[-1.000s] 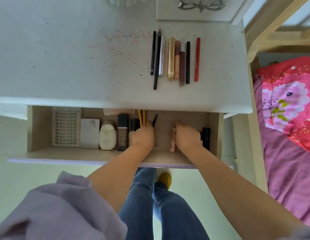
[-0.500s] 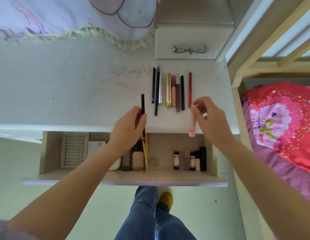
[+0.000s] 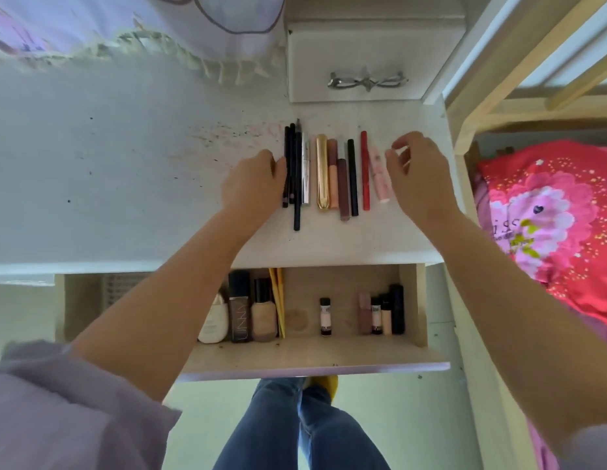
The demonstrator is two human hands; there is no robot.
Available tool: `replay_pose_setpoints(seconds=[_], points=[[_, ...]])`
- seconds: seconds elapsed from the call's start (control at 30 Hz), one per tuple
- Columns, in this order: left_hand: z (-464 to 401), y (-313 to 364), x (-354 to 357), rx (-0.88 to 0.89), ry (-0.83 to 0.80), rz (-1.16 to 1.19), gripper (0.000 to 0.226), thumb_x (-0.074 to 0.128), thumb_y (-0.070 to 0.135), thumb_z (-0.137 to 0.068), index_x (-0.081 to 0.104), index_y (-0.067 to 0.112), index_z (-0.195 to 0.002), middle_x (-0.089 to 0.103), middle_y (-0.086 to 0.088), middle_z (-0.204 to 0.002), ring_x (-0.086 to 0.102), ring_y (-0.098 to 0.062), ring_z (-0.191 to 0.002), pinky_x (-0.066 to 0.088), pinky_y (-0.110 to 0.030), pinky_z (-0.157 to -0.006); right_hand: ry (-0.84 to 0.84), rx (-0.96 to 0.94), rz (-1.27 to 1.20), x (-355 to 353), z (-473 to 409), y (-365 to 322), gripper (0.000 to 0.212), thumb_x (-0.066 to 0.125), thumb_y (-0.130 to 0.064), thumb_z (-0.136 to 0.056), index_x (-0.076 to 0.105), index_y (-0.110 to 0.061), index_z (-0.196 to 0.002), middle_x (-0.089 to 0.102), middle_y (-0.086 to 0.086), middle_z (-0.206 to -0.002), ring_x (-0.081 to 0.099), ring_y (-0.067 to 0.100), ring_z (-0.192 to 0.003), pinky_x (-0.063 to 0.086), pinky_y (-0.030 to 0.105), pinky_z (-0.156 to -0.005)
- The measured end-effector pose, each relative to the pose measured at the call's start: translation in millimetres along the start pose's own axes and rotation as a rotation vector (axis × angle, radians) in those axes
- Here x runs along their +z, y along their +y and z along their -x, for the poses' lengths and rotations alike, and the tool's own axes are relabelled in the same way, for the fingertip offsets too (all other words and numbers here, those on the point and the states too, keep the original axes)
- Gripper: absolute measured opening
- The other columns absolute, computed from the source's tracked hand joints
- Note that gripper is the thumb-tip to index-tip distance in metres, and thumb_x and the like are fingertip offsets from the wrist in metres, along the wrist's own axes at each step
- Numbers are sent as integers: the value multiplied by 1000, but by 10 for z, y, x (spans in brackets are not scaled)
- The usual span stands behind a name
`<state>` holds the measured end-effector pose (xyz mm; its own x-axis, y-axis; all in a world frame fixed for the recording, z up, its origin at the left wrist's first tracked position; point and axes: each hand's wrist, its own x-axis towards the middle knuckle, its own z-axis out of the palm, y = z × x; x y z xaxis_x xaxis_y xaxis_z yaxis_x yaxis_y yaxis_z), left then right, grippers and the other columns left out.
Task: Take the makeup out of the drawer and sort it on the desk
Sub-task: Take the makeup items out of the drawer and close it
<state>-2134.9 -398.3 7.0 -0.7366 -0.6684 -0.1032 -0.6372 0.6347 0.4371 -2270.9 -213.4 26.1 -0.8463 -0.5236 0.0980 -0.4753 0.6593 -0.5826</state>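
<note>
Both carried sticks now lie in the row on the worktop (image 3: pixel 125 184): black pencil (image 3: pixel 287 171) at its left end, pink tube (image 3: pixel 379 174) at its right. Left hand (image 3: pixel 253 184) presses straight fingers against the pencils; right hand (image 3: pixel 419 174) hovers loosely curled, empty. A careless nudge could roll these round sticks out of line, while bottles wait in the drawer (image 3: pixel 312 354).

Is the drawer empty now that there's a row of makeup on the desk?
No: the open drawer still holds foundation bottles on its left side and small tubes on its right.

Bare desk (image 3: pixel 125 184) lies open left of the pencil row (image 3: pixel 325 171); a small cabinet (image 3: pixel 363 62) seemingly blocks behind it.
</note>
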Motion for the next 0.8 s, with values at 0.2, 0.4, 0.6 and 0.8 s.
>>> replay_pose_setpoints(seconds=[0.2, 0.4, 0.6, 0.8], points=[[1479, -367, 310, 155, -143, 220, 17, 39, 37, -94, 44, 34, -78, 47, 12, -55, 49, -2, -49, 31, -12, -47, -515, -167, -73, 339, 1617, 11, 15, 45, -24, -96, 57, -18, -102, 59, -9, -74, 51, 0, -58, 41, 20, -55], [1591, -534, 1024, -113, -382, -123, 27, 39, 24, -97, 44, 11, -120, 64, -12, -92, 63, -30, -81, 44, -34, -60, -813, 3, 204, 1263, 1848, 108, 39, 41, -35, -98, 37, -18, -133, 59, 14, -114, 59, 32, -97, 42, 33, -67], [1353, -429, 1270, -198, -386, -399, 28, 42, 1, -92, 50, 3, -119, 66, -13, -98, 66, -31, -86, 43, -33, -58, -778, -77, 349, 1441, 1741, 107, 28, 43, -12, -94, 42, -9, -121, 64, 17, -108, 62, 36, -94, 40, 33, -63], [1374, -434, 1246, -356, -411, -213, 17, 49, 14, -93, 61, 9, -105, 66, -10, -101, 64, -27, -90, 44, -32, -62, -657, -78, 102, 909, 1871, 225, 30, 44, -24, -97, 40, -21, -127, 62, 6, -105, 59, 20, -83, 47, 29, -65]])
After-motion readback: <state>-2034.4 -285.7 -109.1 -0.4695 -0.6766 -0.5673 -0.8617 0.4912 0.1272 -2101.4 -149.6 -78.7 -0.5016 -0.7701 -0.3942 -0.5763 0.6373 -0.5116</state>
